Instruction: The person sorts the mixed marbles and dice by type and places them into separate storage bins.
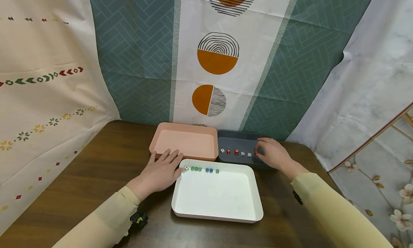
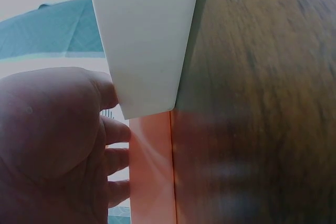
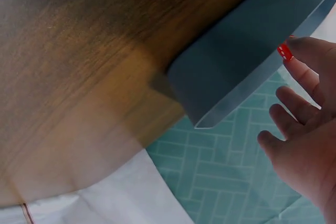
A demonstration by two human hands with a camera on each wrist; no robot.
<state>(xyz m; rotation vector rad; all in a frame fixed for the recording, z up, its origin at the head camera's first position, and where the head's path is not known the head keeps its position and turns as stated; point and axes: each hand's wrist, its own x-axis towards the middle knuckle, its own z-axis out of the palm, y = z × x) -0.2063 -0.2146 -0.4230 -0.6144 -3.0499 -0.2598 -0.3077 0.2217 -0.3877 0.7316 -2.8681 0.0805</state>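
Observation:
My right hand [image 1: 273, 153] pinches a red die [image 3: 284, 51] with white pips between thumb and index finger, at the right end of the dark blue-grey tray [image 1: 238, 134]. In that tray, a row of small dice stretches left from the fingertips, among them a white die [image 1: 222, 151] and a red die [image 1: 236, 152]. My left hand [image 1: 161, 172] lies with fingers spread over the near left corner of the pink tray [image 1: 185, 140], its thumb at the white tray's [image 1: 217, 194] upper left corner. Beside that thumb sits a white die [image 1: 186, 167] with a red pip.
Along the white tray's far edge lie several small green pieces [image 1: 196, 168] and blue pieces [image 1: 209, 170]. All three trays stand close together on a brown wooden table [image 1: 106, 162]. A patterned curtain [image 1: 138, 61] hangs behind them.

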